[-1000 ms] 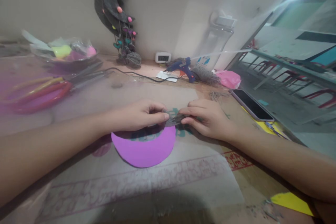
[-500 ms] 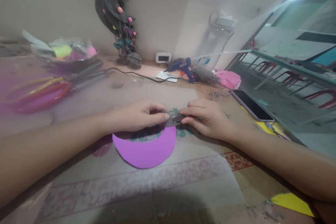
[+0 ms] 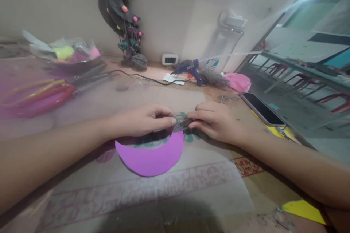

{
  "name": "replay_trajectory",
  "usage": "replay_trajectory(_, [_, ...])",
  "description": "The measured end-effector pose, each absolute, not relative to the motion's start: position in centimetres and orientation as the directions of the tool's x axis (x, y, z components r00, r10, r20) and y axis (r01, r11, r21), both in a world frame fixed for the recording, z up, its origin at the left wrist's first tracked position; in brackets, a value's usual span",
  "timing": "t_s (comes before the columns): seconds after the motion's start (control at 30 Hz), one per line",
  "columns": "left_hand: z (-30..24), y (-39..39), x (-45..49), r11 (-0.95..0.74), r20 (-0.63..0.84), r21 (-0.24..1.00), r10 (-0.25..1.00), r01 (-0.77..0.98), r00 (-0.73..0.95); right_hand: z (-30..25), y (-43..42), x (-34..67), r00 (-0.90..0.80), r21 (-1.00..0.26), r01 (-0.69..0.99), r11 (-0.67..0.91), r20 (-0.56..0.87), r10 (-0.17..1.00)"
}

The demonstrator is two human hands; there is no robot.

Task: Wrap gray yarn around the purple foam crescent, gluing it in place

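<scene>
In the head view, the purple crescent (image 3: 150, 160) has shifted a little since the earlier frame: its lower edge sits slightly nearer to the bottom of the frame. Both hands stay almost in the same place. The crescent lies at the centre of the frame, over a clear plastic sheet (image 3: 202, 189).

The left hand (image 3: 144, 120) is closed in a pinch, thumb against fingers, on the upper right end of the crescent, where grey yarn (image 3: 179, 125) covers it. The right hand (image 3: 214, 121), just beside, has its fingertips closed on the same yarn – the exact hold is partly hidden.

About the progress, I judge it is early: only this one end is covered with grey, and most of the purple surface is bare. At the upper left of the frame, a grey crescent ornament (image 3: 113, 7) with coloured balls hangs – it is fully covered.
</scene>
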State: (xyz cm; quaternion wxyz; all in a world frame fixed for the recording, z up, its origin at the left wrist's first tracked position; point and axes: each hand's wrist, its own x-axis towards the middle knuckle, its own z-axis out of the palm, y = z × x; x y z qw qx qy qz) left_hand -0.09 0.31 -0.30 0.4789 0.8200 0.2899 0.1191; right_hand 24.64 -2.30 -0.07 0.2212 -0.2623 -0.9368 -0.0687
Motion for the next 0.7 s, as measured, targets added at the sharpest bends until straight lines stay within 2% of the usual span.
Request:
replay_trajectory(0.3, [-0.3, 0.31, -0.11, -0.359, -0.087, 0.854, 0.615, 0.376, 0.784, -0.45, -2.71, 24.54, -0.731, 0.003, 0.548, 0.836, 0.486, 0.478])
replay_trajectory(0.6, [-0.33, 0.3, -0.2, -0.344, -0.094, 0.855, 0.633, 0.388, 0.769, -0.49, -2.82, 24.67, -0.666, -0.159, 0.591, 0.791, 0.458, 0.589])
replay_trajectory(0.7, [-0.39, 0.32, -0.21, -0.346, -0.102, 0.85, 0.632, 0.397, 0.769, -0.42, -2.83, 24.86, -0.647, -0.162, 0.608, 0.777, 0.467, 0.603])
